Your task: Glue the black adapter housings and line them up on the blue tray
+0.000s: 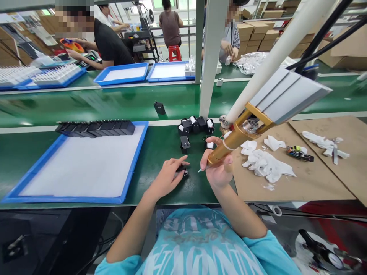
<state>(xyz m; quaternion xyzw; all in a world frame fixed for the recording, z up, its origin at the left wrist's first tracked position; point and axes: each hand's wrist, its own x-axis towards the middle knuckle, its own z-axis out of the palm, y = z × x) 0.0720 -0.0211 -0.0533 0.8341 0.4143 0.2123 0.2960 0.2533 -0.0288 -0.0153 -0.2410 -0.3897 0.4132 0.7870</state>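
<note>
My left hand [169,173] rests on the green bench, its thumb and fingers around a small black plug adapter [183,172] that they partly cover. In my right hand [219,172] is a gold cylindrical hand tool [226,147], held at a slant with its narrow pale tip [200,170] pointing down and left. That tip is just right of the adapter, apart from it. Beyond my hands, several black adapters with white parts [195,124] form a loose cluster. One black adapter [185,143] lies closer to my left hand.
To the left is a blue-rimmed tray [134,160] with a row of black adapters [97,128] along its far edge. A black adapter [159,108] sits on the green conveyor [114,103]. White gloves [268,164] lie on cardboard [309,183] at right. A metal post [210,68] stands ahead.
</note>
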